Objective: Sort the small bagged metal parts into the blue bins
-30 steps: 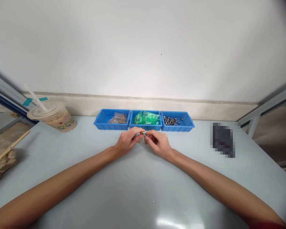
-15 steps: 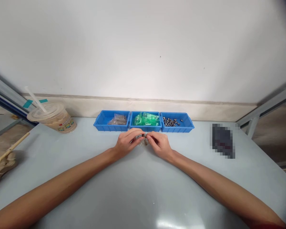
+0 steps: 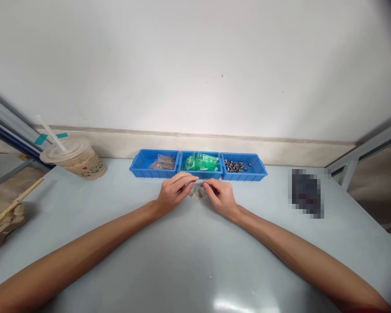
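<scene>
My left hand (image 3: pixel 175 191) and my right hand (image 3: pixel 220 196) face each other just in front of the blue bins, with a narrow gap between their fingertips. The left thumb and index finger come together in a pinch; whatever lies between them is too small to name. My right hand is curled, thumb against index finger, and its contents are hidden as well. Between and below the fingertips lies a small clear plastic bag (image 3: pixel 197 192) with thin metallic pieces in or on it.
Behind my hands stand a left blue bin (image 3: pixel 140 172) with clear packets, a middle bin (image 3: pixel 200 174) with green plastic, and a right bin (image 3: pixel 259 174) with small metal parts. A drink cup (image 3: pixel 74 163) is at left, near a cardboard piece (image 3: pixel 6 224). A blurred-out dark object (image 3: pixel 306 193) lies right.
My fingertips have moved slightly apart from each other, and more of the clear bag shows between them. The whole view has shifted a little.
</scene>
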`<control>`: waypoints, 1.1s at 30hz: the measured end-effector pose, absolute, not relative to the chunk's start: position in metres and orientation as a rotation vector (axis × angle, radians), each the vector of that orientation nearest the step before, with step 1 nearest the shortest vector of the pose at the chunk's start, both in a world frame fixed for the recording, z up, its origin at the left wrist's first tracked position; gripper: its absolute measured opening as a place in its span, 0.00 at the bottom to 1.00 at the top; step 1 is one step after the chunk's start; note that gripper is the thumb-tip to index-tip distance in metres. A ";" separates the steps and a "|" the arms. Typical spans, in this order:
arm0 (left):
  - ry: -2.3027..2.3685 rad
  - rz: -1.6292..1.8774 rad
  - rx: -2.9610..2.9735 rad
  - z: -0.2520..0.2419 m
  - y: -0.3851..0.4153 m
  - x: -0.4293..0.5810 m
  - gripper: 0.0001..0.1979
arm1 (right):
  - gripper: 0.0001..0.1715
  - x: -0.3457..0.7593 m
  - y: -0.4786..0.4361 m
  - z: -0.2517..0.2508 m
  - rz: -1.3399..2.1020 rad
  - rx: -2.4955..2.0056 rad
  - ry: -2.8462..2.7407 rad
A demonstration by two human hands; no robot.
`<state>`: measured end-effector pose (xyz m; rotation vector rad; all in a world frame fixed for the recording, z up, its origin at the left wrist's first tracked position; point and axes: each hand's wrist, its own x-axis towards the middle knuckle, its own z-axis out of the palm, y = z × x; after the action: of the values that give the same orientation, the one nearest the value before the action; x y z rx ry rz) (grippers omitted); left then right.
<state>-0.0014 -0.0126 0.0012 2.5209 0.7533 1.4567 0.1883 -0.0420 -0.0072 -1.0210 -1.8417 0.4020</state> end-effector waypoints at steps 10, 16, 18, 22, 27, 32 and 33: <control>0.768 1.354 2.525 -0.003 -0.009 -0.002 0.14 | 0.14 0.188 -0.043 -0.007 0.400 -1.021 -1.830; 0.736 1.405 2.473 -0.006 -0.008 -0.001 0.09 | 0.12 0.189 -0.043 -0.008 0.389 -1.019 -1.836; 0.760 1.394 2.464 -0.007 -0.008 -0.002 0.08 | 0.10 0.189 -0.043 -0.010 0.389 -1.005 -1.833; 0.830 1.355 2.470 -0.009 -0.008 -0.002 0.07 | 0.09 0.188 -0.042 -0.013 0.404 -0.949 -1.829; 0.848 1.344 2.490 -0.008 -0.009 -0.002 0.08 | 0.09 0.188 -0.040 -0.014 0.376 -0.920 -1.862; 0.760 1.396 2.568 -0.007 -0.008 -0.002 0.08 | 0.10 0.187 -0.038 -0.015 0.351 -0.934 -1.850; 0.742 1.403 2.580 -0.007 -0.008 -0.002 0.08 | 0.10 0.187 -0.038 -0.015 0.351 -0.927 -1.852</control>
<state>-0.0024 -0.0079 -0.0072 2.5800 0.7420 1.4026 0.1869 -0.0384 -0.0149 -0.9273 -1.8516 0.3508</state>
